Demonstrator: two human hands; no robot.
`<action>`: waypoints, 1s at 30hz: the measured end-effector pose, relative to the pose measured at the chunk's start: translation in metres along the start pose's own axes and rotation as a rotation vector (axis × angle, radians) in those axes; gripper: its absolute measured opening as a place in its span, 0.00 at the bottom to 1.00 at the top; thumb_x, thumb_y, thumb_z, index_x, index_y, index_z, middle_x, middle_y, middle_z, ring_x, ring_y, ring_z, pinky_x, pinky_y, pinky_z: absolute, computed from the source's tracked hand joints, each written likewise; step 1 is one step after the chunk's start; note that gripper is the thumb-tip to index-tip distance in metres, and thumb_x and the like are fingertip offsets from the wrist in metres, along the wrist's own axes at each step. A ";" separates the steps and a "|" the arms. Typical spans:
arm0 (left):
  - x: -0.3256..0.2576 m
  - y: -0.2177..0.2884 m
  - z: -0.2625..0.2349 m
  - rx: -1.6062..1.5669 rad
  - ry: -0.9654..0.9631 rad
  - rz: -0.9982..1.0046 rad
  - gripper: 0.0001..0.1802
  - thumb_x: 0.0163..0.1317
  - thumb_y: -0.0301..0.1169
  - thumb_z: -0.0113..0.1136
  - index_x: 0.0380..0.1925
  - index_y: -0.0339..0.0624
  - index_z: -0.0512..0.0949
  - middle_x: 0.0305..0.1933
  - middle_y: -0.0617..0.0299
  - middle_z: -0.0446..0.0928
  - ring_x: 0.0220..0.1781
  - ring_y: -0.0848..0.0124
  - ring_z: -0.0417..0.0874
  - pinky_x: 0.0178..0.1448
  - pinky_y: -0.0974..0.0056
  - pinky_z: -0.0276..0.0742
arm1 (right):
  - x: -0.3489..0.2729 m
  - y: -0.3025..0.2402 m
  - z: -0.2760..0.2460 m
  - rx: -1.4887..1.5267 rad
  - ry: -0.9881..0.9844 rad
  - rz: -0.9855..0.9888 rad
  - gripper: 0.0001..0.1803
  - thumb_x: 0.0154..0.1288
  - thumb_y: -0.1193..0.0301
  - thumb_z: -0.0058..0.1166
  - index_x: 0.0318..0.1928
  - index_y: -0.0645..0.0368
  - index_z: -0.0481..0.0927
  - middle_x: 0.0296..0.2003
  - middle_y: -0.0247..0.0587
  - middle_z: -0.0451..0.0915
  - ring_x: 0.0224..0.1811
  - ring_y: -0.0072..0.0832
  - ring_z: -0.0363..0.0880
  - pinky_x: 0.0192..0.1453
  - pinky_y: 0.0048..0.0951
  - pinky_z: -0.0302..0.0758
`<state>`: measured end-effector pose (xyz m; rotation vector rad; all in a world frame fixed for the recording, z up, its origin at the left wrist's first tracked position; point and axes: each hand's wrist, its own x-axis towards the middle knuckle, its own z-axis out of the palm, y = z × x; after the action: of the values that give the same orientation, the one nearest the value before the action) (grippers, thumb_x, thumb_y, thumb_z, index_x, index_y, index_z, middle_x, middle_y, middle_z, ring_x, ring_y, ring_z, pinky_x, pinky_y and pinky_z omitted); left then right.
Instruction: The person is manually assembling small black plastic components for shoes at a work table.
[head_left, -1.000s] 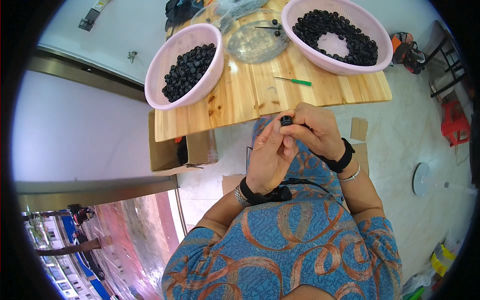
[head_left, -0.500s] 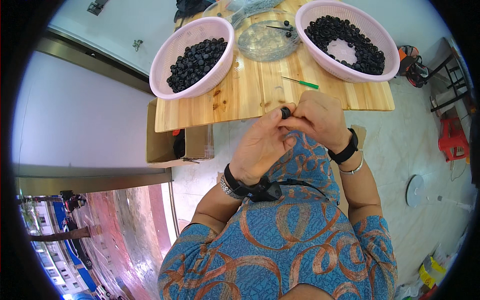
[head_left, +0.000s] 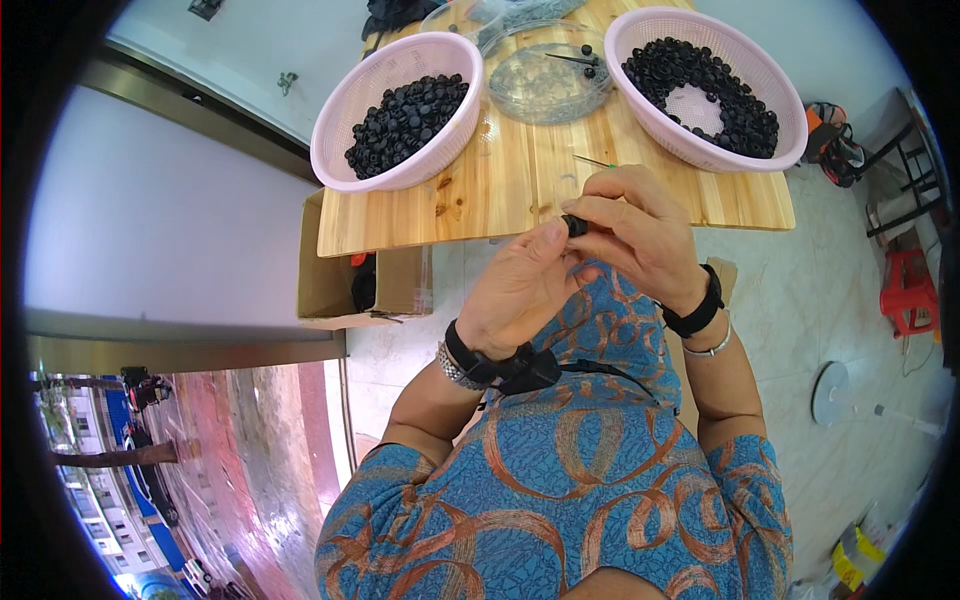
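Note:
Both my hands meet just below the near edge of the wooden table (head_left: pixel 520 190), over my lap. My left hand (head_left: pixel 520 290) and my right hand (head_left: pixel 640 235) pinch one small black round part (head_left: pixel 575 226) between their fingertips. A pink basket (head_left: pixel 400 115) heaped with similar black parts sits at the table's left. A second pink basket (head_left: pixel 705 85) at the right holds more of them around a bare patch. Each wrist wears a black band.
A clear round dish (head_left: pixel 550 80) with a few black pieces lies between the baskets. A thin green-tipped stick (head_left: pixel 590 160) rests on the table near my right hand. An open cardboard box (head_left: pixel 355 280) stands under the table's left end. A red stool (head_left: pixel 910 295) is at the right.
The view has shifted so the table and baskets sit lower in the picture. My hands keep pinching the small black part and have turned it slightly between the fingertips.

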<state>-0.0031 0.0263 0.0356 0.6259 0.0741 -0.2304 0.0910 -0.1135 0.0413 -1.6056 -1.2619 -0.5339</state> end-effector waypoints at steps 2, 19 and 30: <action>0.002 0.003 0.002 0.063 -0.074 0.010 0.20 0.66 0.42 0.48 0.52 0.41 0.67 0.50 0.65 0.70 0.50 0.75 0.69 0.53 0.66 0.63 | 0.001 -0.001 -0.002 -0.009 0.006 -0.012 0.16 0.42 0.71 0.64 0.35 0.59 0.78 0.32 0.39 0.74 0.33 0.33 0.75 0.34 0.29 0.73; 0.003 -0.001 0.001 0.214 -0.053 0.181 0.19 0.66 0.38 0.47 0.47 0.33 0.71 0.46 0.59 0.73 0.50 0.71 0.72 0.56 0.63 0.66 | -0.007 -0.008 0.004 0.008 0.000 0.045 0.17 0.47 0.73 0.61 0.41 0.60 0.77 0.36 0.41 0.75 0.35 0.35 0.75 0.37 0.29 0.74; 0.001 -0.007 -0.009 0.258 -0.080 0.294 0.15 0.67 0.35 0.45 0.44 0.34 0.74 0.47 0.57 0.74 0.51 0.70 0.72 0.58 0.62 0.64 | -0.015 -0.018 0.014 -0.014 0.058 0.150 0.17 0.48 0.75 0.61 0.42 0.63 0.76 0.37 0.42 0.76 0.37 0.36 0.76 0.39 0.29 0.75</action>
<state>-0.0037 0.0255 0.0240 0.8739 -0.1261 0.0213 0.0660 -0.1089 0.0309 -1.6687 -1.0875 -0.4924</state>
